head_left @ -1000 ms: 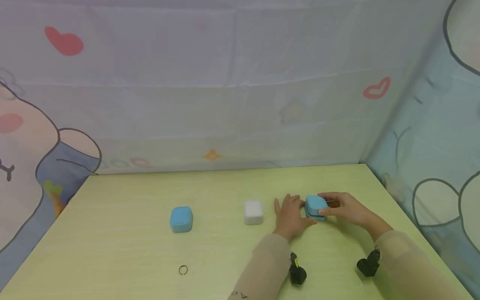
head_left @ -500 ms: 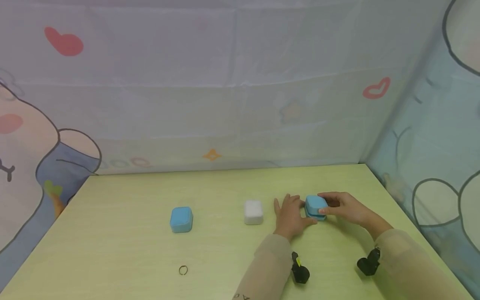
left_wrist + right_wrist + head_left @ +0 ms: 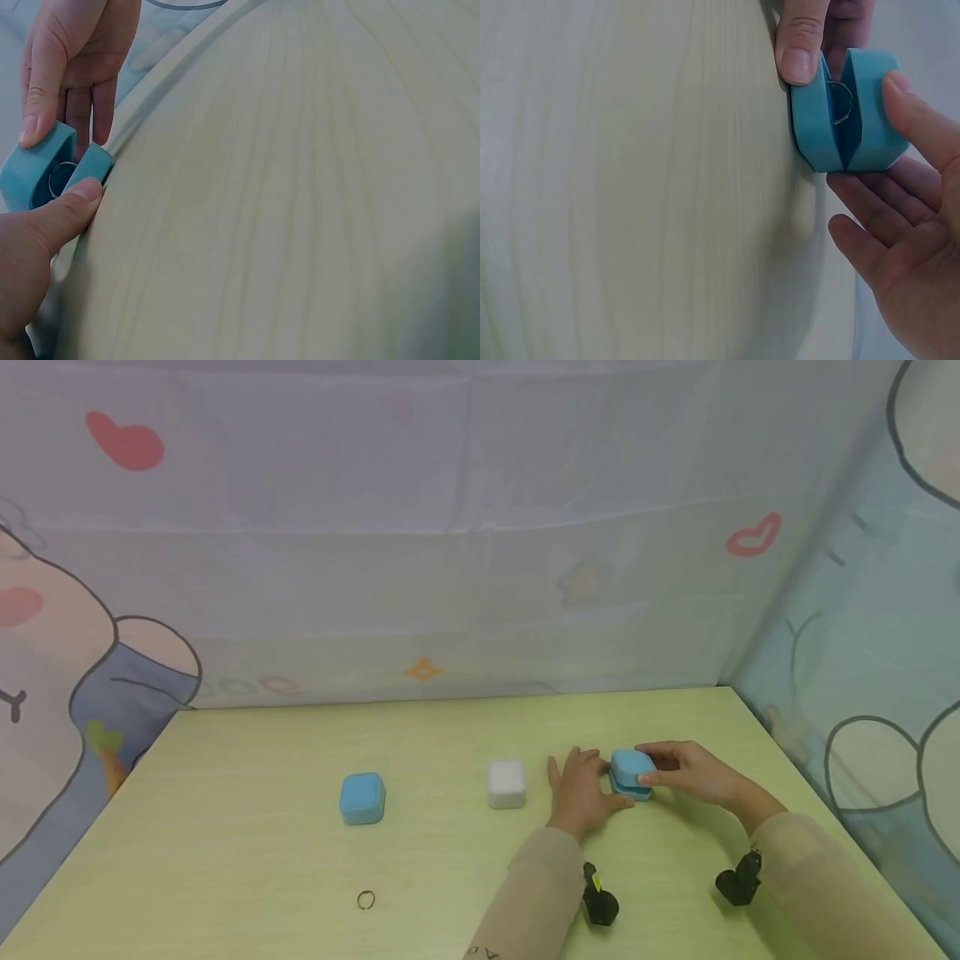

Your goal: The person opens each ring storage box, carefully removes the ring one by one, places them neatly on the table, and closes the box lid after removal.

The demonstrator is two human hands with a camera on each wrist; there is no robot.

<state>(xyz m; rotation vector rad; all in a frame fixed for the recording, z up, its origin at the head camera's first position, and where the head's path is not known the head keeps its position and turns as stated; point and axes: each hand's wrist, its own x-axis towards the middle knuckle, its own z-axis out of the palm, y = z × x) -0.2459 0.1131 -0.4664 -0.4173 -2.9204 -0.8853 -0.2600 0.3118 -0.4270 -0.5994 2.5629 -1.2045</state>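
On the right side of the table stands a blue ring box (image 3: 632, 766) with its lid part way up. My left hand (image 3: 583, 793) steadies the lower half, its thumb (image 3: 84, 191) on the rim and the other fingers around the far side. With thumb and fingers, my right hand (image 3: 696, 774) holds the lid (image 3: 877, 112). A thin metal ring (image 3: 842, 103) shows inside the dark gap between lid and base in the right wrist view. The box's hinge is hidden from the head view.
A white box (image 3: 506, 783) stands left of my left hand, and a second blue box (image 3: 362, 798) farther left; both are closed. Near the front lies a loose ring (image 3: 366, 900). A printed cloth (image 3: 480, 568) hangs behind the table (image 3: 225, 860).
The gap between the blue ring box's lid and base looks slightly wider, with my right hand a touch higher. My left hand stays in place.
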